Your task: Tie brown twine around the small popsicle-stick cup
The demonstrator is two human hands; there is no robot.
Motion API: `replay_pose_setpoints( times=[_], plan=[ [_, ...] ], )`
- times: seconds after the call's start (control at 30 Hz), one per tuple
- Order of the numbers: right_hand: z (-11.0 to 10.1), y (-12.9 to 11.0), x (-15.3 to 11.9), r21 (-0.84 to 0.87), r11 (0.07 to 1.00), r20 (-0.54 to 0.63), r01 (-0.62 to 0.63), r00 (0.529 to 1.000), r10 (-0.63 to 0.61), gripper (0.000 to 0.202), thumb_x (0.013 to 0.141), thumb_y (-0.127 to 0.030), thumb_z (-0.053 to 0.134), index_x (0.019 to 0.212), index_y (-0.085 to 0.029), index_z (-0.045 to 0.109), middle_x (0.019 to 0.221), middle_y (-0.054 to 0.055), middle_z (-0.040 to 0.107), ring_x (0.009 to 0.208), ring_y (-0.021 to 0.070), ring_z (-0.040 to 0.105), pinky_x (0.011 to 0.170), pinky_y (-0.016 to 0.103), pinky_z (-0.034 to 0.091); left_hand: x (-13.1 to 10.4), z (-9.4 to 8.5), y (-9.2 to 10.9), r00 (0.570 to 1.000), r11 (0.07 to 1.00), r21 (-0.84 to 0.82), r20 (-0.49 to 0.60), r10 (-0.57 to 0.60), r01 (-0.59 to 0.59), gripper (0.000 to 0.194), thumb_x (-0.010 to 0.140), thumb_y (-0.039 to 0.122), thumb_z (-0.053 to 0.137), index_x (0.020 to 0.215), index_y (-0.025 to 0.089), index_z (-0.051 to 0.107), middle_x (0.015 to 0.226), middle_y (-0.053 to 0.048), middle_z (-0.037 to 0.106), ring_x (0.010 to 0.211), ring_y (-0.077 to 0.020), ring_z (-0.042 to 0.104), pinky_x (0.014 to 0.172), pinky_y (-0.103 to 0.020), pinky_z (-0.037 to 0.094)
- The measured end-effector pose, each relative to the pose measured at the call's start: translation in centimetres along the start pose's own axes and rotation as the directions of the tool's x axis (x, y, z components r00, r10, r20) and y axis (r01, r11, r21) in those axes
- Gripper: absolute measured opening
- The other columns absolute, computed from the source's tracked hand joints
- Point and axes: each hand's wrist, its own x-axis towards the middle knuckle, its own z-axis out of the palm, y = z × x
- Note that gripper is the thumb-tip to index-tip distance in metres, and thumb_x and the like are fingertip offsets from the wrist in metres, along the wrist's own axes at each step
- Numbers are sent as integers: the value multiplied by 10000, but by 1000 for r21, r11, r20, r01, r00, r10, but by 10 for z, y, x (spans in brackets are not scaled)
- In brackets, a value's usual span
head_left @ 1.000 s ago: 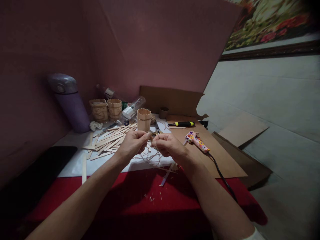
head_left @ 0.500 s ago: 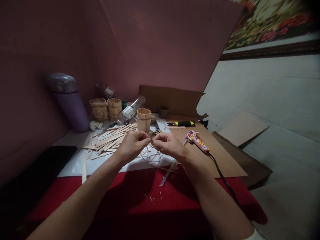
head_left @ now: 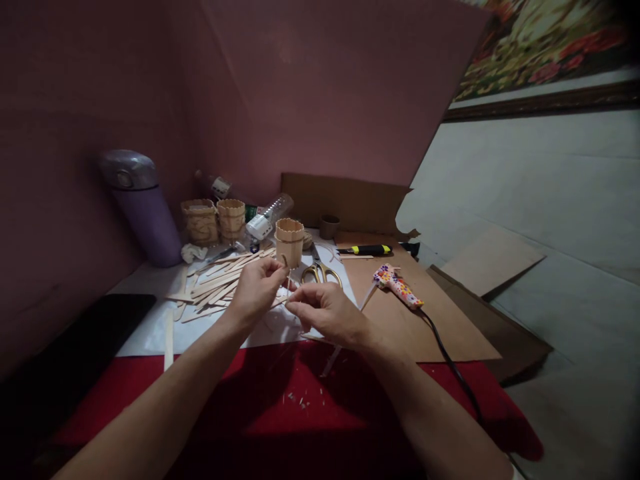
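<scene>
My left hand point(head_left: 257, 290) is closed, with thumb and index finger pinching a thin pale cord point(head_left: 289, 281). Lower and to the right, my right hand point(head_left: 327, 312) pinches the same cord, a short length of it stretched between the two hands. Just behind my fingers stands a small cup made of wooden sticks point(head_left: 290, 245), with a band round it. Gold-handled scissors point(head_left: 323, 272) lie on the white paper point(head_left: 145, 330) beyond my right hand. To the left of my hands a pile of flat wooden sticks point(head_left: 215, 287) is spread out.
Two banded stick cups point(head_left: 200, 223) stand behind, beside a purple bottle point(head_left: 147, 217) and a clear plastic bottle point(head_left: 270, 217). On the cardboard point(head_left: 400, 333) at right lie a yellow-black cutter point(head_left: 367, 250) and a patterned glue gun point(head_left: 397, 285) with a black cable point(head_left: 445, 347).
My hands have drawn apart, the right one moving down and the left slightly left. The loose cord loops below them no longer show, and the scissors have come into fuller view.
</scene>
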Motion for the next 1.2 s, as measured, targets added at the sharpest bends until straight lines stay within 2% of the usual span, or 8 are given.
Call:
replay_pose_setpoints(
  times=[0.17,0.3,0.4,0.5,0.6,0.8,1.0,1.2],
  plan=[
    [-6,8,5,-339,938,-22,-74,997,71,337,868,-277,479,576,-170,606,542,11,590,546,110,519,555,232,333,-3,-3,9,959,882,-384,182,-217,272,247,679,310,655,637,162,463,489,33,537,316,-18,249,324,-167,115],
    [-21,10,7,-569,728,-469,-381,878,94,359,896,-368,445,689,-172,664,708,95,643,677,178,576,597,273,339,-3,-4,10,944,864,-398,239,-229,310,287,690,325,672,629,168,440,440,66,463,293,-9,232,316,-156,101],
    [-24,10,8,-504,812,-594,-295,801,-78,306,898,-318,447,762,-152,664,832,115,638,753,180,573,647,276,369,-5,0,11,945,891,-339,227,-235,303,267,696,334,662,643,163,464,430,54,483,293,-14,257,318,-154,109],
    [-17,10,10,-153,986,-443,-63,896,-12,304,894,-364,446,809,-158,653,681,41,592,602,131,531,565,244,381,-8,5,12,938,913,-273,251,-237,304,254,688,346,656,657,153,493,430,42,498,315,-22,291,332,-153,133],
    [-8,12,12,196,976,-150,-91,981,121,346,869,-455,454,836,-159,630,602,-5,552,437,86,438,444,221,337,-10,8,14,948,942,-208,237,-212,263,236,676,335,648,641,139,522,434,35,497,354,-34,345,354,-155,185],
    [-8,16,13,153,977,-178,-150,968,177,303,818,-389,541,629,-154,555,542,-21,506,463,65,404,448,199,295,-7,9,6,973,988,-51,188,-135,147,242,688,355,623,618,139,538,438,28,492,400,-61,384,401,-186,257],
    [-11,12,14,422,864,-14,-274,951,308,163,759,-292,536,661,-162,532,451,-77,390,392,53,308,394,195,209,-4,4,-6,976,995,100,217,-12,-10,216,780,324,528,649,156,556,511,13,526,483,-97,450,495,-224,339],
    [-8,12,14,543,789,-11,-286,938,348,212,696,-343,606,631,-164,512,432,-82,396,381,46,303,386,197,195,-8,0,1,980,843,503,146,134,-190,156,805,250,515,704,178,609,698,-32,644,633,-140,528,608,-258,350]
  ],
)
